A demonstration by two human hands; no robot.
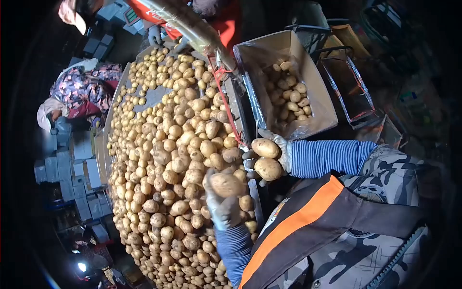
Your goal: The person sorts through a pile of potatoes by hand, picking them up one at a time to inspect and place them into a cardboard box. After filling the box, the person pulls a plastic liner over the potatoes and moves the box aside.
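My left hand [224,207], in a pale glove, is closed around a large potato [227,185] over the heap; both are blurred by motion. Two potatoes, an upper one [265,148] and a lower one [268,169], rest in my gloved right hand [284,156], whose dark fingertips curl around them. This hand is beside the heap's edge, just below the cardboard box. The big heap of potatoes [180,164] spreads across a wide surface, small ones toward the top left and larger ones near my hands.
A lined cardboard box [325,103] with several potatoes stands at the upper right. A metal post [192,29] and red cord [224,96] cross near the heap. Another person's gloved hands [166,41] are at its top. A person in patterned clothes [84,89] is beyond; stacked boxes [62,168] stand left.
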